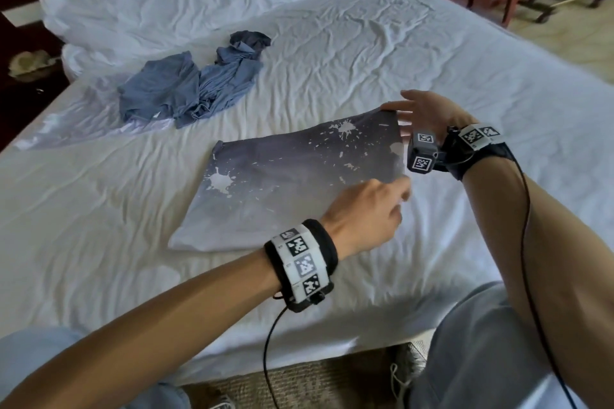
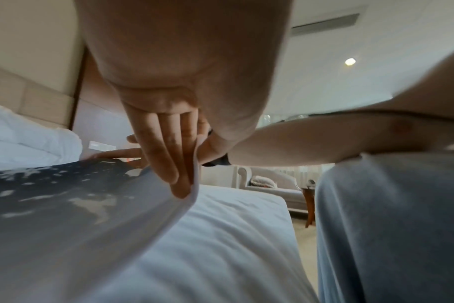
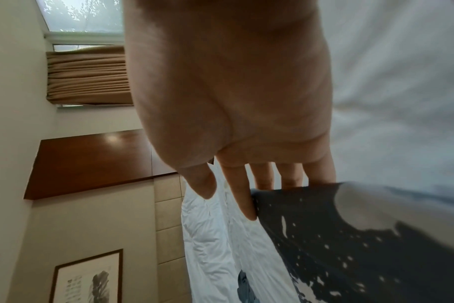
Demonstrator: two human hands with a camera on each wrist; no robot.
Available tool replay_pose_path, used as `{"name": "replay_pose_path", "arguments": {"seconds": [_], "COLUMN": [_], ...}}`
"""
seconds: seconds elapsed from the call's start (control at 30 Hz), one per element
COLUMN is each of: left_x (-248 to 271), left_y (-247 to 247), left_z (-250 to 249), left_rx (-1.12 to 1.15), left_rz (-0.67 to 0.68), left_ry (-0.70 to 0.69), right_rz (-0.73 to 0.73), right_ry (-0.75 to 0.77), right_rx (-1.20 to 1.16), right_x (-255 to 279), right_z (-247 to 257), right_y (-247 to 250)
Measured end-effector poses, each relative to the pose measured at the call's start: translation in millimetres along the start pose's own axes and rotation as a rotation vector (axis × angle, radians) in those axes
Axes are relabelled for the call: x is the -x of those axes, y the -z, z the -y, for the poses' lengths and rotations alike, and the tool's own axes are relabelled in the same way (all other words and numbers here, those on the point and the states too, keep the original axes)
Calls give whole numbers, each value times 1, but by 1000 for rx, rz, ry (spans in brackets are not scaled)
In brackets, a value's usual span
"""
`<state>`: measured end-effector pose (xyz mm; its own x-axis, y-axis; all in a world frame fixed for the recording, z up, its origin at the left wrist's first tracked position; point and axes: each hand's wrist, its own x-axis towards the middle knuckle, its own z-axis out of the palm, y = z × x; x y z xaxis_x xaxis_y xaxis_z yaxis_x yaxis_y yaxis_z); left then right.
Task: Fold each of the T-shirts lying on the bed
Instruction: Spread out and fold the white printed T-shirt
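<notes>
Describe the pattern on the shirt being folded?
Dark grey fading to pale, with white paint splatters; shirt shows best in the head view.

Soft daylight, window (image 3: 83, 16) top-left in right wrist view; ceiling light (image 2: 350, 61) lit. Wrist views blurred, fisheye-bent edges, near palms out of focus. Head view soft.
</notes>
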<state>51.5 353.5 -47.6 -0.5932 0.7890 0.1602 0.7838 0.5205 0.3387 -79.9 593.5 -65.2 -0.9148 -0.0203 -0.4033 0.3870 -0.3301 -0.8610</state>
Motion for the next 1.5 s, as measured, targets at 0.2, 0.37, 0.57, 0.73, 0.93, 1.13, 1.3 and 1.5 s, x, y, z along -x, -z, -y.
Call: {"name": "replay_pose_path", "arguments": {"seconds": [0.2, 0.37, 0.57, 0.73, 0.93, 1.13, 1.3, 1.5], "left_x": [65, 119, 172, 195, 215, 231, 239, 241], "left_y": [53, 88, 109, 114, 117, 108, 106, 100], "left_z": [42, 91, 140, 166, 198, 223, 230, 229], "left_rx": [313, 560, 684, 618, 364, 188, 154, 84], "left_rz": [-184, -329, -390, -218, -88, 64, 134, 208], "left_ry": [286, 572, 838, 918, 911, 880, 881, 921], "right_rz": [91, 152, 251, 207, 187, 222, 223, 245], "right_ry": [89, 121, 88, 40, -18, -24, -39, -35], "right_rx": [-45, -172, -66, 65, 169, 70, 82, 88], "right_x": [13, 7, -7, -26, -49, -58, -66, -66], "right_z": [17, 25, 8, -15, -46, -62, -76, -81], "right_y": [-52, -126, -224, -283, -318, -331, -343, -345]}}
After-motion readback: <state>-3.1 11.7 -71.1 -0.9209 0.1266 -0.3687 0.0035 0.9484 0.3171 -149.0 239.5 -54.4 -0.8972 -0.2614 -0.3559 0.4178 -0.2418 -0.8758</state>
